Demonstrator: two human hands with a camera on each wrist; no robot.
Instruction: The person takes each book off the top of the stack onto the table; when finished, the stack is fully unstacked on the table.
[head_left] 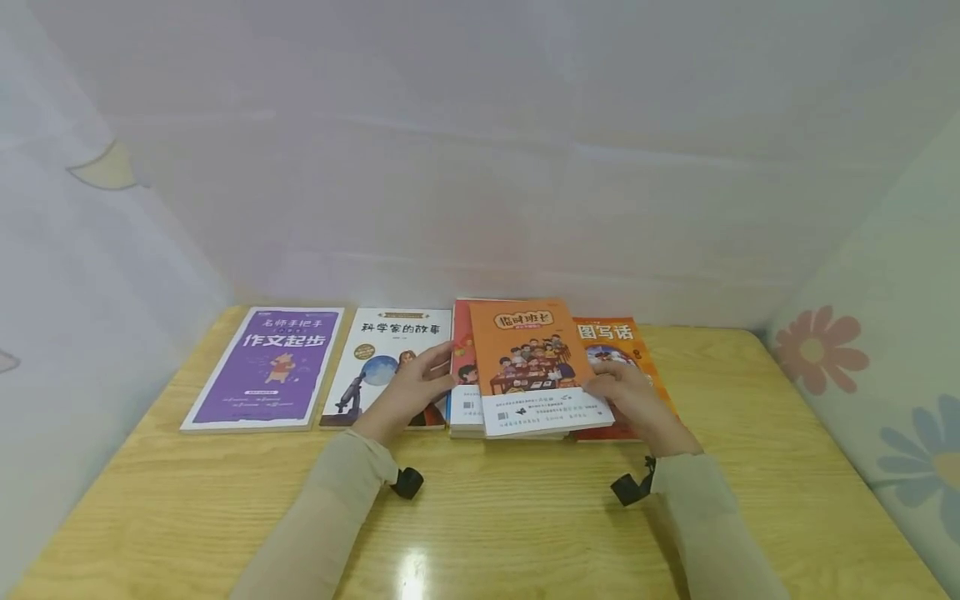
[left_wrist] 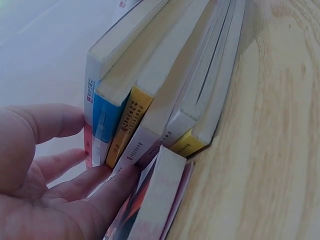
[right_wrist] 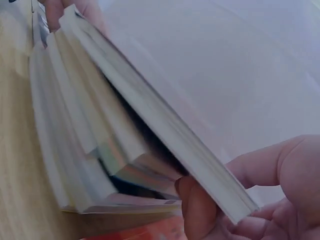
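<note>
Loosely, the left hand [head_left: 408, 392] spreads nearly straight fingers against the flat spines [left_wrist: 129, 117] of a paperback stack [left_wrist: 172, 60]. On top, a smooth orange book [head_left: 525, 362] tilts, its right edge raised and pinched between thumb and fingers of the right hand [head_left: 628, 396]. Beneath lies the table [head_left: 510, 517], yellow and wood-grained.

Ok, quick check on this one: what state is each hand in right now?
Left hand: open, touching the multicoloured stack of rectangular paperback books.
Right hand: closed, pinching the orange-and-white rectangular paperback by its edge.
</note>
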